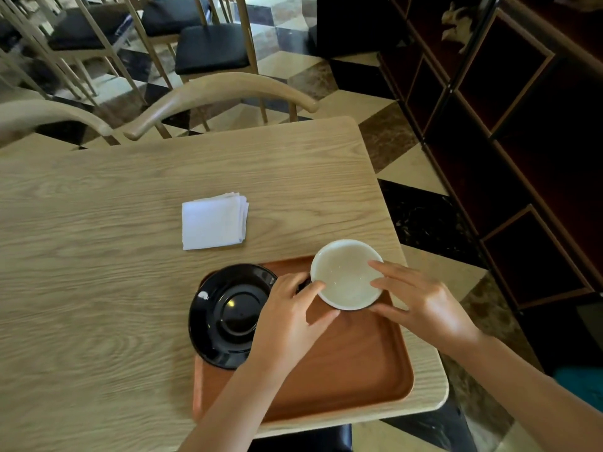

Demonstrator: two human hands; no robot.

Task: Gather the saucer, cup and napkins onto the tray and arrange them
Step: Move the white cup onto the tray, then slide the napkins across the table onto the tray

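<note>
A white-lined cup [346, 275] sits at the far right corner of the brown tray [368, 363]. Both hands hold it: my left hand [290, 324] grips its left side, where a dark handle shows, and my right hand [421, 301] clasps its right rim and side. A black saucer [228, 316] lies on the tray's far left corner, overhanging the edge onto the table. My left hand partly covers the saucer's right side. A stack of white folded napkins [213, 221] rests on the wooden table [98, 256], beyond the tray and apart from it.
Curved wooden chair backs [215, 89] stand along the table's far edge, with more black-cushioned chairs [212, 48] behind. A dark wooden shelf unit [509, 141] runs along the right. The table's right edge lies close to the tray.
</note>
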